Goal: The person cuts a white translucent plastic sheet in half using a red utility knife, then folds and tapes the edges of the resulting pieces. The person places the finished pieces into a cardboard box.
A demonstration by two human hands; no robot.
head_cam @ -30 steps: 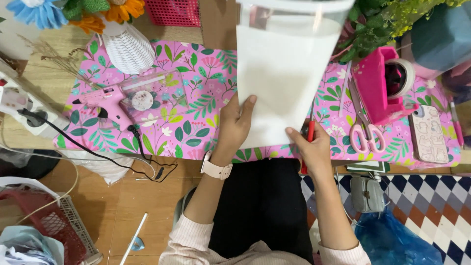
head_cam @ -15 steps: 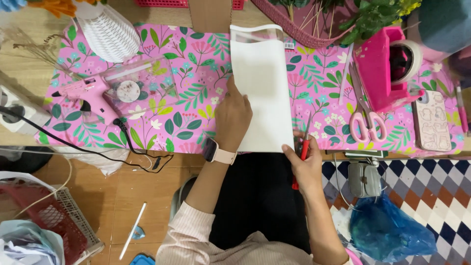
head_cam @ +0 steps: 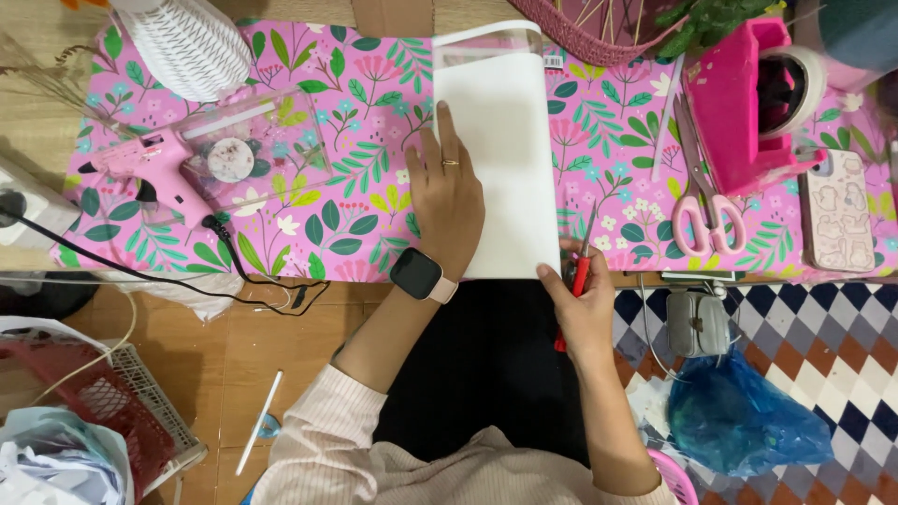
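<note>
The white sheet (head_cam: 500, 159) lies flat along the bench (head_cam: 309, 224), its near edge at the bench's near lip. It looks light, limp and easy to crease, best held down by a flat palm. The left hand (head_cam: 447, 196) presses on its left edge, fingers together. The right hand (head_cam: 578, 304) pinches the near right corner, closed around red-handled snips (head_cam: 581, 271), probably. Pink scissors (head_cam: 703, 210) lie to the right, a pink glue gun (head_cam: 154, 168) far left.

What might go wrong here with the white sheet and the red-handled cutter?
The left hand presses flat on the white sheet close to its right edge, where the right hand holds the red-handled cutter; fingers may get nicked. The sheet's far end curls up, so it could shift mid-cut.
</note>
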